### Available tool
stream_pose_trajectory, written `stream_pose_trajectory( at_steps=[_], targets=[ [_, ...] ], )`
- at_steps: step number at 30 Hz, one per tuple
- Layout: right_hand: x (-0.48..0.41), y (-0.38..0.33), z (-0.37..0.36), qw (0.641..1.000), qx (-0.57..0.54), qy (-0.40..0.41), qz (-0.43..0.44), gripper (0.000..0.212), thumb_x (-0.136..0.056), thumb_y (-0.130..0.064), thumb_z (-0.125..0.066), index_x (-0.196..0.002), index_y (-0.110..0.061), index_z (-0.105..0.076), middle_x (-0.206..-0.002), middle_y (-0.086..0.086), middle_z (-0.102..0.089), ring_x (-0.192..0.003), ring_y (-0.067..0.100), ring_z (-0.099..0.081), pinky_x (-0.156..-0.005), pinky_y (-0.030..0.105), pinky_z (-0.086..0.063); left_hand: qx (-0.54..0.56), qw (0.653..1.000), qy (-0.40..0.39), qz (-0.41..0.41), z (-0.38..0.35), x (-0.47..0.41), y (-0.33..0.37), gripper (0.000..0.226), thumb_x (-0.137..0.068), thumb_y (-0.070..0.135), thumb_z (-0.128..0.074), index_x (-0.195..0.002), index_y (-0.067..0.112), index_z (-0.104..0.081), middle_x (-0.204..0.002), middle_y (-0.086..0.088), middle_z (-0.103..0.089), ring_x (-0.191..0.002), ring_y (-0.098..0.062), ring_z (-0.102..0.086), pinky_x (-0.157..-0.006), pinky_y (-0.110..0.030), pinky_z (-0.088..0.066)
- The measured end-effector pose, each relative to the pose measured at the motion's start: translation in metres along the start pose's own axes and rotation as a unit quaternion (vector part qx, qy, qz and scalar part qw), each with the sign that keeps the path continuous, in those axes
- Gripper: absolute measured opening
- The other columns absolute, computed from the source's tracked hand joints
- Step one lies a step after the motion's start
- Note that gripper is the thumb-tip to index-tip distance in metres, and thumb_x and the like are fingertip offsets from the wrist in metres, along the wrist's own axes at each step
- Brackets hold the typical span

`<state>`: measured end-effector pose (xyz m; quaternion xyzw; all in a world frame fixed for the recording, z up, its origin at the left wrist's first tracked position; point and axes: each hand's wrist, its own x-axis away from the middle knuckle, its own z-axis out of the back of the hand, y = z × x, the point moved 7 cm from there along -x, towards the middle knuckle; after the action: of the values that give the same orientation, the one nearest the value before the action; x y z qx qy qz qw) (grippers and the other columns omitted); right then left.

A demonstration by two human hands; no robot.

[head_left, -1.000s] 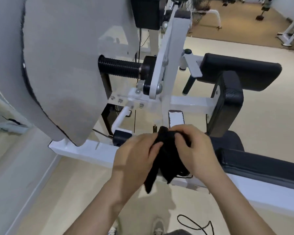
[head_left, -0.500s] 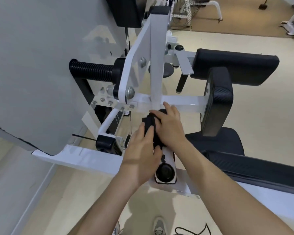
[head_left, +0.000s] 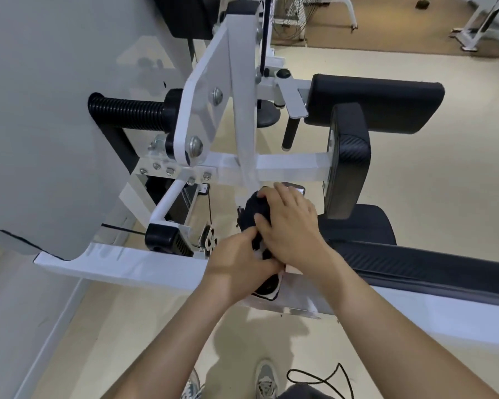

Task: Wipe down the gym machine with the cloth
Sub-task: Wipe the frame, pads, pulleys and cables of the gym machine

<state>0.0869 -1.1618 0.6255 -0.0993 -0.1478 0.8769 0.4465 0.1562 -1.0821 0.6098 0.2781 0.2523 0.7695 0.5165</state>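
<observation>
Pale beige floor (head_left: 415, 180) runs through the room, with a brown carpeted area (head_left: 386, 27) at the far end where other white equipment stands.

White gym machine (head_left: 285, 164) fills the middle of the head view. A grey shroud panel (head_left: 55, 110) covers its left side. A black ribbed handle (head_left: 127, 112) projects sideways from a bolted white pivot plate (head_left: 202, 116). Two black pads sit on the right: a long upper pad (head_left: 378, 103) and an upright pad (head_left: 349, 159) fixed to the end of the white cross bar. A black seat pad (head_left: 415, 263) lies lower right.

Black cloth (head_left: 252, 210) is bunched against the frame just below the cross bar, near the foot of the slanted white post.

Right hand (head_left: 293, 226) lies over the cloth, index finger and thumb curled round the bundle and gripping it. Left hand (head_left: 236, 264) sits just below, touching the right hand, its fingers curled and its thumb tip pinching the cloth's lower end. A black round knob (head_left: 268, 286) shows just under the left hand.

Grey shoes (head_left: 267, 381) and a black cord (head_left: 323, 378) appear at the bottom edge.
</observation>
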Motion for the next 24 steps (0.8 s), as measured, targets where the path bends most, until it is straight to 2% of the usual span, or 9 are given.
stream_pose_trajectory(
  at_steps=[2,3,8,11,14,16,18,21,24],
  targets=[
    [-0.032,0.018,-0.016,0.996,-0.023,-0.05,-0.067,0.048,-0.097,-0.044,-0.042,-0.143,-0.044,-0.03,-0.158,-0.005,-0.017,-0.146,0.027,-0.01,-0.109,0.054,-0.02,0.006,1.0,-0.005,-0.013,0.001,-0.002,0.0,0.022,-0.076,0.043,-0.066,-0.086,0.026,-0.058,-0.07,0.011,-0.063,-0.067,-0.005,-0.056,-0.056,-0.015,-0.041],
    [-0.047,0.02,-0.021,0.995,-0.018,-0.062,-0.079,0.045,-0.098,-0.042,-0.04,-0.142,-0.048,-0.033,-0.159,-0.008,-0.014,-0.147,0.026,-0.005,-0.108,0.054,-0.019,0.006,1.0,-0.007,-0.022,0.001,-0.004,0.0,0.021,-0.076,0.042,-0.066,-0.088,0.027,-0.058,-0.069,0.012,-0.062,-0.068,-0.003,-0.055,-0.056,-0.014,-0.04],
    [-0.062,0.016,-0.02,0.991,-0.011,-0.041,-0.131,0.032,-0.096,-0.015,-0.048,-0.121,-0.029,-0.062,-0.154,-0.009,-0.03,-0.148,0.02,-0.007,-0.104,0.048,-0.025,0.002,0.999,0.006,-0.053,0.0,-0.008,0.001,0.026,-0.08,0.043,-0.061,-0.095,0.022,-0.061,-0.087,0.008,-0.06,-0.09,-0.015,-0.051,-0.076,-0.024,-0.043],
    [-0.021,0.009,-0.001,0.999,0.018,-0.002,-0.048,0.027,-0.09,-0.01,-0.053,-0.112,-0.022,-0.063,-0.139,-0.004,-0.043,-0.138,0.026,-0.028,-0.093,0.042,-0.043,0.068,0.994,0.052,-0.064,0.004,0.0,0.001,0.023,-0.079,0.034,-0.062,-0.102,0.03,-0.059,-0.097,0.012,-0.062,-0.093,-0.01,-0.051,-0.08,-0.022,-0.042],
    [0.045,-0.012,0.014,0.997,0.051,0.049,0.034,0.029,-0.078,-0.006,-0.059,-0.102,-0.021,-0.067,-0.123,-0.003,-0.055,-0.106,0.024,-0.052,-0.067,0.025,-0.04,0.138,0.985,0.092,-0.04,0.01,0.002,-0.008,0.042,-0.081,0.024,-0.061,-0.12,0.038,-0.054,-0.115,0.02,-0.057,-0.102,0.007,-0.048,-0.085,-0.013,-0.041],
    [0.058,-0.014,0.013,0.998,0.051,0.033,0.032,0.025,-0.08,-0.006,-0.059,-0.098,-0.019,-0.07,-0.125,0.0,-0.058,-0.104,0.023,-0.056,-0.067,0.024,-0.042,0.103,0.99,0.085,-0.047,0.008,0.001,-0.006,0.046,-0.085,0.025,-0.058,-0.129,0.036,-0.05,-0.122,0.022,-0.053,-0.108,0.009,-0.046,-0.088,-0.013,-0.036],
    [0.036,-0.002,0.017,0.997,0.075,0.025,0.018,0.024,-0.083,-0.009,-0.053,-0.099,-0.021,-0.066,-0.118,-0.005,-0.057,-0.11,0.022,-0.051,-0.068,0.027,-0.04,0.046,0.995,0.061,-0.064,0.004,-0.001,0.0,0.047,-0.089,0.025,-0.055,-0.135,0.031,-0.049,-0.128,0.014,-0.054,-0.116,-0.003,-0.048,-0.094,-0.017,-0.034],
    [-0.017,0.031,0.032,0.989,0.122,0.059,-0.054,0.035,-0.09,-0.01,-0.049,-0.125,-0.017,-0.052,-0.128,0.002,-0.053,-0.132,0.027,-0.035,-0.102,0.045,-0.036,0.015,0.998,0.03,-0.058,0.0,-0.002,0.001,0.05,-0.091,0.027,-0.054,-0.141,0.025,-0.046,-0.134,0.006,-0.053,-0.122,-0.011,-0.046,-0.094,-0.016,-0.029],
    [-0.027,0.029,0.027,0.989,0.127,0.038,-0.06,0.034,-0.091,-0.005,-0.046,-0.125,-0.008,-0.049,-0.126,0.01,-0.05,-0.122,0.027,-0.041,-0.089,0.038,-0.042,0.023,0.998,0.016,-0.056,-0.002,0.003,-0.001,0.062,-0.087,0.041,-0.059,-0.144,0.031,-0.038,-0.134,0.013,-0.049,-0.122,-0.008,-0.043,-0.097,-0.02,-0.032]
  ],
)
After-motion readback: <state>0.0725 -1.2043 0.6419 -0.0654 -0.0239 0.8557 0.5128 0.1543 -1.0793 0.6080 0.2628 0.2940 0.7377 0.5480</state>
